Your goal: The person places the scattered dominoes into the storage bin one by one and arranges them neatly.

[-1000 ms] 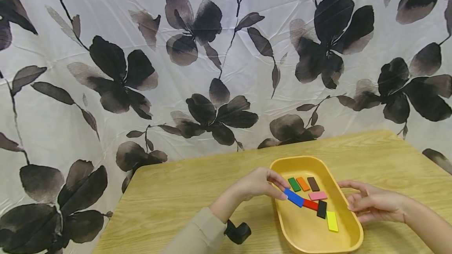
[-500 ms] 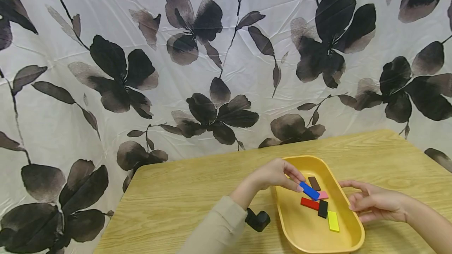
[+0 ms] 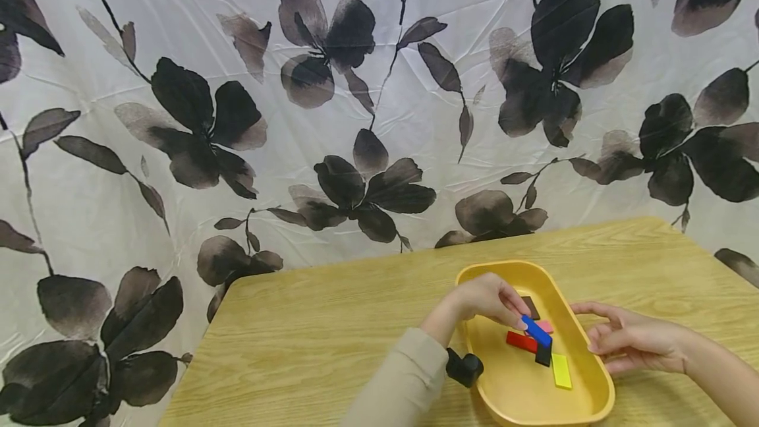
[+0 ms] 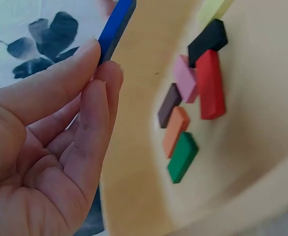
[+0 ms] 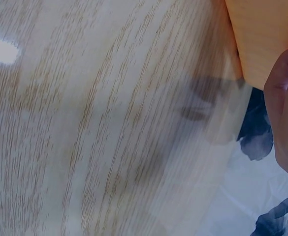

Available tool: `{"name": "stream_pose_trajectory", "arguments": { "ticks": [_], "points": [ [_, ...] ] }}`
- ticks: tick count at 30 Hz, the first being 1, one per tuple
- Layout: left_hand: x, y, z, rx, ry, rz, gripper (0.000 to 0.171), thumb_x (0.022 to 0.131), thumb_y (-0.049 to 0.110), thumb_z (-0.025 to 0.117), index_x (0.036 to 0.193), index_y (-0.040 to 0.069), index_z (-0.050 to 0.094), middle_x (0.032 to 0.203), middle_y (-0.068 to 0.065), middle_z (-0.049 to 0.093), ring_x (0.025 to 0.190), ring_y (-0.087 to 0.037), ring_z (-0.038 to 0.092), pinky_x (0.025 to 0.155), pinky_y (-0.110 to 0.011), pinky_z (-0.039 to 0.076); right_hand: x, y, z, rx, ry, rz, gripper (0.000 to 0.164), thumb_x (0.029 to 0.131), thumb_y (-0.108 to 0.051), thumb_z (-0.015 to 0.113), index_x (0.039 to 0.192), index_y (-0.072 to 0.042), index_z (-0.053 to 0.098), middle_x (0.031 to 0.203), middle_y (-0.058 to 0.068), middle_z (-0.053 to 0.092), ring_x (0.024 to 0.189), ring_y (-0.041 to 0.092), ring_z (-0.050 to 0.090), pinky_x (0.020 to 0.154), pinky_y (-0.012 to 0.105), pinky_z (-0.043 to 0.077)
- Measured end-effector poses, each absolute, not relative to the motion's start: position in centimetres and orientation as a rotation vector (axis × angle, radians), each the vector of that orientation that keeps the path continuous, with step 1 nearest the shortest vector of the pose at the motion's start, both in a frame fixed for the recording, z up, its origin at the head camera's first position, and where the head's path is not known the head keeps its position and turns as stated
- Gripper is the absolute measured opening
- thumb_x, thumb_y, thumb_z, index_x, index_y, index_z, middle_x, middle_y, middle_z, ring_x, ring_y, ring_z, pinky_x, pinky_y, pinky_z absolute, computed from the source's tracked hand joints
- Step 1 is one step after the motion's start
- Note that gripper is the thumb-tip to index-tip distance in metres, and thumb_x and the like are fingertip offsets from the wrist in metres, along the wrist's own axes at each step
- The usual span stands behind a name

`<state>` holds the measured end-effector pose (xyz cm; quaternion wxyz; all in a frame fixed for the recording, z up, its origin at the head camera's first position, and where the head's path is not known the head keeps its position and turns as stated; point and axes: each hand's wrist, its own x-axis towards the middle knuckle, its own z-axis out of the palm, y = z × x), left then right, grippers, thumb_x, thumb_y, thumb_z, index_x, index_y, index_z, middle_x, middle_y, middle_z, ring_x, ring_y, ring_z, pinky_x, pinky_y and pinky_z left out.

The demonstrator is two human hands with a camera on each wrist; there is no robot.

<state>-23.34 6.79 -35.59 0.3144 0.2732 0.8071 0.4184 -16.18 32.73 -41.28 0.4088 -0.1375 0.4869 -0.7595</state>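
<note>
My left hand point(image 3: 487, 298) pinches a flat blue block point(image 3: 536, 331) between thumb and fingertips, held over the yellow tray point(image 3: 504, 387). In the left wrist view the blue block point(image 4: 116, 29) sticks up from the fingertips, clear of the blocks below. A red block point(image 3: 520, 341), a black block point(image 3: 542, 356) and a yellow block point(image 3: 561, 371) lie inside the tray. Further back are a pink block point(image 4: 185, 79), a brown block point(image 4: 170, 105), an orange block point(image 4: 176, 132) and a green block point(image 4: 183, 157). My right hand point(image 3: 637, 342) rests against the tray's right outer side, fingers relaxed.
The tray stands on a wooden table point(image 3: 332, 341) towards its right side. Behind the table hangs a flowered cloth point(image 3: 433, 137). A black device point(image 3: 464, 368) is fixed at my left wrist, beside the tray's left wall.
My left hand has carried the blue block rightward across the tray, from beside the red block to above the black one. The right hand stays at the tray's side.
</note>
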Motion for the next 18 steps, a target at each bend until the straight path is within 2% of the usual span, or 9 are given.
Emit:
{"name": "stream_pose_trajectory", "arguments": {
  "ticks": [7,18],
  "points": [
    [-22.9,7.7,-36.8,0.651,2.154,1.064,0.011,0.075,-0.002,0.074,0.085,-0.003,0.071,0.068,0.000,0.063,0.059,-0.007,0.053,0.056,-0.017,0.046,-16.3,32.8,-41.2,-0.348,1.227,-1.906,0.046,0.092,0.007,0.040,0.125,-0.025,0.042,0.103,0.009,0.055,0.096,0.020,0.059,0.090,0.042,0.045],
    [-22.7,8.4,-37.5,0.696,2.104,0.996,0.012,0.076,-0.006,0.072,0.087,-0.006,0.070,0.069,-0.006,0.066,0.056,-0.005,0.052,0.053,-0.015,0.044,-16.2,32.7,-41.1,-0.351,1.218,-1.904,0.046,0.093,0.007,0.040,0.123,-0.027,0.044,0.103,0.009,0.055,0.095,0.018,0.059,0.088,0.041,0.047]
  ]
}}
